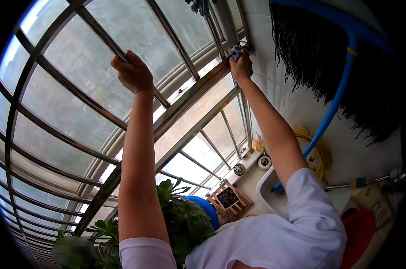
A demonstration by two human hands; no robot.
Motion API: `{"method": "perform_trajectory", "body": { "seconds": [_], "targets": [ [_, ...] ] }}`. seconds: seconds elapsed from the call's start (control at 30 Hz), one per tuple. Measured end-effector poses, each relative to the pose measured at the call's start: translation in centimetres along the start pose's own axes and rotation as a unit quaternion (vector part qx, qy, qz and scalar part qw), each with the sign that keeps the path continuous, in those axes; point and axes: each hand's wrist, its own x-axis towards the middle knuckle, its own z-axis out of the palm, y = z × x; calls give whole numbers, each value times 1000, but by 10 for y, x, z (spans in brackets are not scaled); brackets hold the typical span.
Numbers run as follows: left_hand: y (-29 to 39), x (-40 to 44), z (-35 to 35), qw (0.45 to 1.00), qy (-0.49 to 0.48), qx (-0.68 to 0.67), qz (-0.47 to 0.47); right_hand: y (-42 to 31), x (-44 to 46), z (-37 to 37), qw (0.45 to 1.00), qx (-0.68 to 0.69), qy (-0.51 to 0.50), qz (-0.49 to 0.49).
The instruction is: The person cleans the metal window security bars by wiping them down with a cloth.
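Note:
My left hand (133, 74) is closed round a slanting metal bar (96, 30) of the window grille, at the upper left. Farther right, my right hand (242, 66) grips a crumpled grey-blue cloth (237, 52). That cloth sits at the far end of the wide metal crossbar (180, 110), close to the white wall. Whether it touches the metal I cannot tell. Both arms reach up and forward.
Leafy succulents (185, 215) grow below my left arm, beside a blue pot (206, 210). A wooden planter (229, 198) and small pots stand lower down. On the right hang a dark mop head (310, 58) with a blue handle (335, 105) and a yellow hose (322, 157) above a white sink (265, 190).

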Motion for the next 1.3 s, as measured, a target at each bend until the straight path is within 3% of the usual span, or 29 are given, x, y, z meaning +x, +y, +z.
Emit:
{"method": "perform_trajectory", "body": {
  "seconds": [0.03,0.1,0.2,0.3,0.57,0.77,0.9,0.93,0.97,1.03,1.07,1.1,1.23,1.3],
  "targets": [
    [0,1,0,1000,5,1,-1,0,-8,-2,998,-39,-9,-46],
    [0,0,0,1000,0,-6,-24,5,-16,2,972,-84,66,-208],
    [0,1,-1,1000,1,1,-20,9,-2,-8,947,-72,67,-304],
    [-3,0,1,1000,10,-7,-7,16,20,-16,928,-145,67,-337],
    [-5,1,3,998,1,55,8,14,44,-33,928,-208,-46,-306],
    [-3,2,3,998,9,54,6,10,34,-37,942,-135,-115,-286],
    [-5,1,1,999,2,39,36,6,45,-28,958,-134,-148,-204],
    [-5,1,1,999,1,39,35,7,42,-24,966,-75,-168,-180],
    [-5,1,1,999,3,40,33,8,32,-17,966,-75,-168,-180],
    [-4,2,1,999,6,38,28,17,5,4,967,-17,-8,-254],
    [-3,1,0,999,2,39,22,16,-10,9,961,-2,-3,-278],
    [-2,0,-1,999,-2,39,16,4,-28,10,971,61,-19,-230],
    [-4,1,1,998,3,61,6,-36,-90,14,977,51,-62,-196],
    [-5,3,1,999,1,39,5,-43,-91,15,970,30,-20,-239]
  ]
}}
